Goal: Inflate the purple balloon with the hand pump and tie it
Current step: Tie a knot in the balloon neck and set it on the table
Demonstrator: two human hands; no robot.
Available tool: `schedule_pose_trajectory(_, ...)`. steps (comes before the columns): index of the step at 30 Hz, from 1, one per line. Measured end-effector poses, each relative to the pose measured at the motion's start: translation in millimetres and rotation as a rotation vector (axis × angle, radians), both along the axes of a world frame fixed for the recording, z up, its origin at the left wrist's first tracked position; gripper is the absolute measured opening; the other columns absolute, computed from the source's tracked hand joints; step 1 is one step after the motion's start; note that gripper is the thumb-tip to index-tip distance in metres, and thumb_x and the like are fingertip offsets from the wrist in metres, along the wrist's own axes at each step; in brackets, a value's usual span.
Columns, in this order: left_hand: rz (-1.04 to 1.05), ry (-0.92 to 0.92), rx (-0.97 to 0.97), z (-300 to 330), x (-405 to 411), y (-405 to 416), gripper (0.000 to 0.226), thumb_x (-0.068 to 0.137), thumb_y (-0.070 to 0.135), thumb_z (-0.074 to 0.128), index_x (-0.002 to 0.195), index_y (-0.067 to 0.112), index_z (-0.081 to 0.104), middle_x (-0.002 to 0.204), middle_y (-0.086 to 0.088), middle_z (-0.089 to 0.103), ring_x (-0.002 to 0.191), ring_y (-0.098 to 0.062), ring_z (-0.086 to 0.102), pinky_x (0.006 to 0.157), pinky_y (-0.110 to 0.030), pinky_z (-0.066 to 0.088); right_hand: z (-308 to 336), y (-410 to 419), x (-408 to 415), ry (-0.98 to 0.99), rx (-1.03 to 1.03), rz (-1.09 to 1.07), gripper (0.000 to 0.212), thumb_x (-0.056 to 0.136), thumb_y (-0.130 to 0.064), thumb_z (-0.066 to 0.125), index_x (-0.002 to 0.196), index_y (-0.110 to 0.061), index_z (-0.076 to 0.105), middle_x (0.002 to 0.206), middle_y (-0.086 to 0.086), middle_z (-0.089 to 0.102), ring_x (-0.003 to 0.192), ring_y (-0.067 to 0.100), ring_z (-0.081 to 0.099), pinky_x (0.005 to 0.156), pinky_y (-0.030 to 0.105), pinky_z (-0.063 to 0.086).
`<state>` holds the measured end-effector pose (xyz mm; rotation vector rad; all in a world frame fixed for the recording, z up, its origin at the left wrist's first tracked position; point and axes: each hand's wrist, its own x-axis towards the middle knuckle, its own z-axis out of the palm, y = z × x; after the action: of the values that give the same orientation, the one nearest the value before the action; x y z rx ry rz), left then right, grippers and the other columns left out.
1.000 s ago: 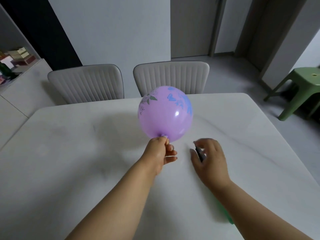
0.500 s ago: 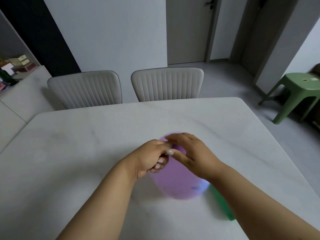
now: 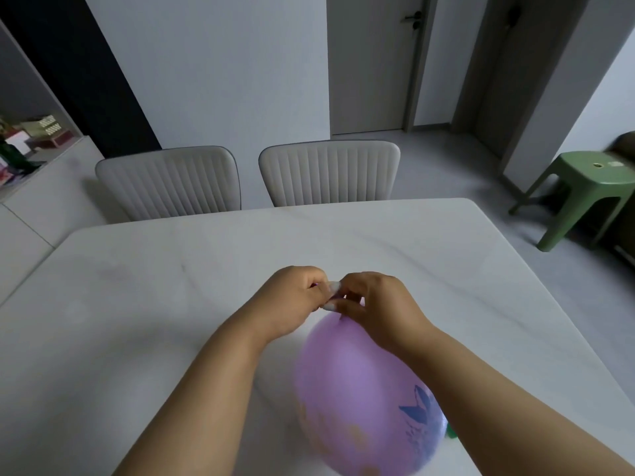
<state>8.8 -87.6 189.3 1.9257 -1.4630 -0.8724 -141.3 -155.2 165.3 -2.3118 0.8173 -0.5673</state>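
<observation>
Two bare forearms reach in from the bottom edge, framing a round, inflated purple latex balloon printed with blue butterflies [image 3: 364,396], which hangs low between them over the near part of the white marble-look tabletop [image 3: 137,304], its body turned toward the camera and its neck pointing away. A sliver of green plastic [image 3: 450,433] peeks out under the right forearm; it may be the hand pump, laid aside now that the balloon is full, but too little shows to be sure. Beyond the balloon, the left hand [image 3: 295,300] and right hand [image 3: 374,304] meet with curled fingers, both pinching the thin neck, apparently to keep the air in while the knot is begun. No knot is visible. Across the table stand two pale ribbed upholstered chairs [image 3: 326,173], and a green plastic stool [image 3: 584,187] sits on the floor at far right.
</observation>
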Motion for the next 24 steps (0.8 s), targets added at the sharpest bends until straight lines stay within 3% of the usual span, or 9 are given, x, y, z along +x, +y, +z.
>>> schedule_pose_trajectory(5, 0.099, 0.192, -0.084, -6, -6, 2, 0.036, 0.094, 0.038, 0.055, 0.067, 0.014, 0.054, 0.051, 0.010, 0.048, 0.048, -0.008, 0.040, 0.054, -0.019, 0.036, -2, -2, -2, -0.064, -0.005, -0.014, 0.021, 0.087, -0.038, 0.056, 0.081, -0.020, 0.065, 0.069, 0.005, 0.069, 0.065, 0.026, 0.058, 0.061, 0.041, 0.050)
schedule_pose_trajectory(9, 0.249, 0.435, -0.155, -18, -22, 3, 0.034, 0.094, 0.042, 0.049, 0.096, 0.009, 0.060, 0.078, 0.011, 0.066, 0.077, -0.007, 0.060, 0.068, -0.019, 0.046, 3, -4, -2, -0.093, -0.013, -0.011, 0.025, 0.089, -0.033, 0.055, 0.079, -0.012, 0.064, 0.071, 0.006, 0.069, 0.068, 0.024, 0.058, 0.063, 0.040, 0.048)
schedule_pose_trajectory(13, 0.206, 0.693, -0.193, -23, -27, 2, 0.057, 0.084, 0.052, 0.052, 0.119, 0.008, 0.060, 0.104, 0.001, 0.069, 0.099, -0.007, 0.062, 0.085, -0.018, 0.043, 5, -10, -2, -0.127, 0.033, -0.056, 0.022, 0.088, -0.029, 0.057, 0.082, -0.011, 0.067, 0.079, 0.010, 0.068, 0.081, 0.022, 0.056, 0.069, 0.034, 0.046)
schedule_pose_trajectory(16, 0.175, 0.651, -0.181, -24, -28, 0, 0.051, 0.083, 0.044, 0.067, 0.120, 0.010, 0.062, 0.113, 0.000, 0.070, 0.110, -0.009, 0.063, 0.096, -0.021, 0.045, 1, -12, -2, -0.152, 0.034, -0.059, 0.020, 0.087, -0.026, 0.060, 0.078, -0.010, 0.068, 0.075, 0.002, 0.064, 0.078, 0.017, 0.051, 0.065, 0.026, 0.040)
schedule_pose_trajectory(20, 0.219, 0.619, -0.119, -27, -33, -3, 0.019, 0.085, 0.019, 0.070, 0.104, 0.019, 0.068, 0.101, 0.009, 0.074, 0.100, 0.002, 0.066, 0.084, -0.009, 0.044, -3, -19, 0, -0.272, 0.070, -0.116, 0.013, 0.081, -0.029, 0.067, 0.076, -0.018, 0.073, 0.081, -0.016, 0.038, 0.080, 0.003, 0.041, 0.070, 0.015, 0.036)
schedule_pose_trajectory(24, 0.243, 0.560, -0.104, -25, -34, -6, 0.007, 0.085, 0.025, 0.070, 0.090, 0.027, 0.075, 0.095, 0.008, 0.076, 0.093, 0.003, 0.066, 0.083, -0.008, 0.043, 4, -19, -2, -0.231, 0.318, -0.103, 0.021, 0.083, -0.025, 0.066, 0.063, -0.032, 0.062, 0.080, -0.013, 0.041, 0.064, -0.003, 0.043, 0.060, 0.004, 0.036)
